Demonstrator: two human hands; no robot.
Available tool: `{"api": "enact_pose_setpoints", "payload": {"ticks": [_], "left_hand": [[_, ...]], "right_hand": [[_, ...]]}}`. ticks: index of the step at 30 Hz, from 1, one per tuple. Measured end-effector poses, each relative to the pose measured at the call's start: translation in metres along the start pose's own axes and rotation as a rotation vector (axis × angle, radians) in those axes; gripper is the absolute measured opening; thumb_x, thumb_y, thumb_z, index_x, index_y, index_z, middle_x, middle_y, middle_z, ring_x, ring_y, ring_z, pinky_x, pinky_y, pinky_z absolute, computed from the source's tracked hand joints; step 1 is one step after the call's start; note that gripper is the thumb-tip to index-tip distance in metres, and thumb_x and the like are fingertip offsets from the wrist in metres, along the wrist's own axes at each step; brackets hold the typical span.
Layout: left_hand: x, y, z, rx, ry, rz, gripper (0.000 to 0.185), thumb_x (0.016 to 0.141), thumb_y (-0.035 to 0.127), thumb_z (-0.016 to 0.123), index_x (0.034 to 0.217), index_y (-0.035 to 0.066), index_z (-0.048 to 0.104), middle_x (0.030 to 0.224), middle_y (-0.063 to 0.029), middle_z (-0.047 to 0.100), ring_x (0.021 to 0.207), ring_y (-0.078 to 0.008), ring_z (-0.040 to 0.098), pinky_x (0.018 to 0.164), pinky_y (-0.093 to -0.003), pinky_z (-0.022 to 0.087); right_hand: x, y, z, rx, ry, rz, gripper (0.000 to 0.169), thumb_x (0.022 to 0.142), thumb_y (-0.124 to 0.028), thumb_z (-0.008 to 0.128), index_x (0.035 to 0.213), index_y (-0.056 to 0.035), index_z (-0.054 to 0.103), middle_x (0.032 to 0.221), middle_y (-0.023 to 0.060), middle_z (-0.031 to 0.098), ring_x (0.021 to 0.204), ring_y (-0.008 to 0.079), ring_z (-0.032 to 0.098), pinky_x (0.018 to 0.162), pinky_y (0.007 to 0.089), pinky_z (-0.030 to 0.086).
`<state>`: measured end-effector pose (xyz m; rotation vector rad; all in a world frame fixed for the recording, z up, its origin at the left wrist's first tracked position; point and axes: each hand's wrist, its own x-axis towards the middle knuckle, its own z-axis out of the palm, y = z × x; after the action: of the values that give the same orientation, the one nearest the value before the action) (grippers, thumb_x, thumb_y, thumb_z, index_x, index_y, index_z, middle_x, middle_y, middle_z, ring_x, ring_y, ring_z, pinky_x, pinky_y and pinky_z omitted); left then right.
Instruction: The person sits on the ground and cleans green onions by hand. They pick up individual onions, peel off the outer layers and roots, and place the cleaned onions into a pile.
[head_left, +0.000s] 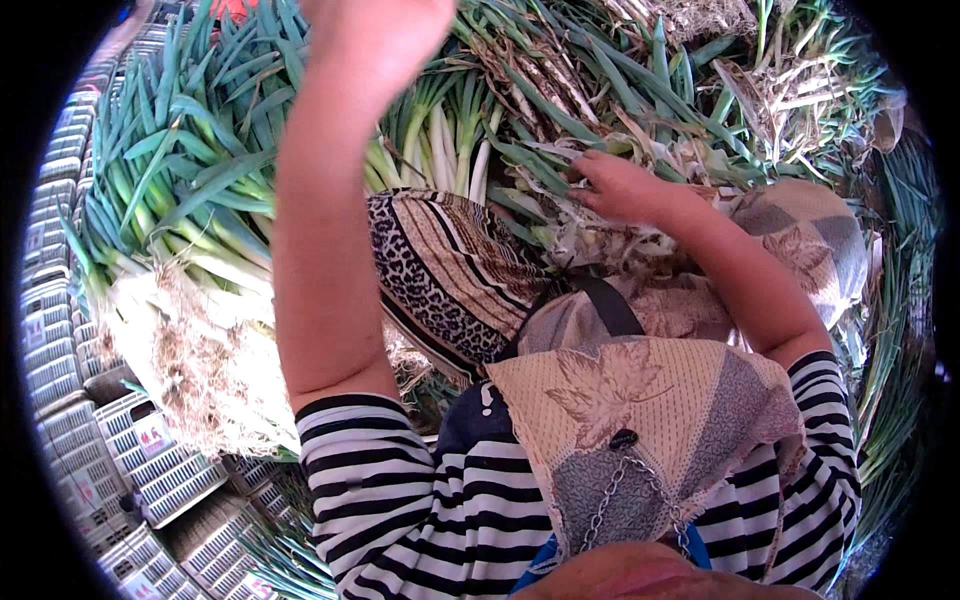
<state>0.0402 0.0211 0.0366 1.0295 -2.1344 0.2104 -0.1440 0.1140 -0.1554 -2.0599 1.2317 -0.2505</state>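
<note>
My left hand (382, 34) is raised at the top edge, over-bright and blurred. Its fingers are cut off by the frame, so what it holds is hidden. Below and beside that forearm lies a big heap of long green onions (180, 180) with white stems and tangled roots (195, 360). Another bunch of green onions (442, 142) lies beyond my knee, pale stems towards me. My right hand (626, 191) hangs low over loose onion leaves and pale peelings (592, 232), fingers apart, with nothing visible in its grasp. Whether it touches the leaves is unclear.
Plastic slatted crates (161, 461) line the left side, some bearing labels. Withered stalks (540, 90) and rooty onions (802, 90) are piled ahead and right. More green leaves (896, 300) border the right. A leaf-print apron (637, 405) and leopard-and-stripe cloth (457, 277) cover my front and knee.
</note>
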Motion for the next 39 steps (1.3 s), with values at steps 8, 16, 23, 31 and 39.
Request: {"api": "enact_pose_setpoints", "payload": {"ticks": [8,16,23,31,39], "left_hand": [[-0.078,0.021,0.065,-0.118,-1.345,-0.114,0.029,0.075,0.022,0.057,0.097,0.003,0.056,0.093,-0.0171,0.057,0.089,-0.0333,0.054,0.078,-0.0400,0.043],[-0.063,0.033,0.059,-0.322,-0.852,0.001,0.023,0.066,0.012,0.055,0.085,-0.001,0.052,0.079,-0.0141,0.054,0.078,-0.0324,0.053,0.074,-0.0396,0.041],[-0.062,0.024,0.070,-0.269,-1.077,-0.065,0.022,0.067,0.012,0.053,0.086,0.001,0.053,0.080,-0.0127,0.054,0.078,-0.0268,0.054,0.071,-0.0356,0.041],[-0.055,0.025,0.094,-0.268,-1.131,-0.026,0.020,0.068,0.012,0.052,0.086,0.002,0.053,0.081,-0.0125,0.055,0.079,-0.0264,0.055,0.072,-0.0364,0.040],[-0.049,0.038,0.109,-0.233,-1.171,0.044,0.016,0.068,0.012,0.052,0.081,0.003,0.054,0.077,-0.0117,0.055,0.077,-0.0257,0.055,0.069,-0.0358,0.040]], "right_hand": [[0.075,0.043,0.049,0.122,0.170,-0.043,0.042,0.073,-0.021,0.059,0.104,0.0005,0.042,0.099,0.0246,0.047,0.092,0.0405,0.048,0.080,0.0440,0.039],[0.154,0.058,0.074,-0.330,-0.088,-0.054,0.031,0.068,-0.016,0.050,0.095,-0.0038,0.057,0.097,0.0142,0.054,0.099,0.0288,0.048,0.092,0.0418,0.030],[0.205,0.098,0.100,-0.653,-0.075,-0.313,0.020,0.071,-0.016,0.048,0.080,-0.0046,0.061,0.082,0.0099,0.058,0.091,0.0232,0.052,0.097,0.0417,0.024],[0.226,0.144,0.046,-0.778,-0.148,-0.224,0.017,0.070,-0.013,0.047,0.082,-0.0029,0.053,0.077,0.0117,0.058,0.081,0.0244,0.055,0.078,0.0361,0.035],[0.179,0.177,-0.015,-0.577,0.247,0.152,0.042,0.069,-0.032,0.062,0.099,-0.0046,0.053,0.098,0.0090,0.053,0.101,0.0231,0.045,0.079,0.0390,0.036]]}}
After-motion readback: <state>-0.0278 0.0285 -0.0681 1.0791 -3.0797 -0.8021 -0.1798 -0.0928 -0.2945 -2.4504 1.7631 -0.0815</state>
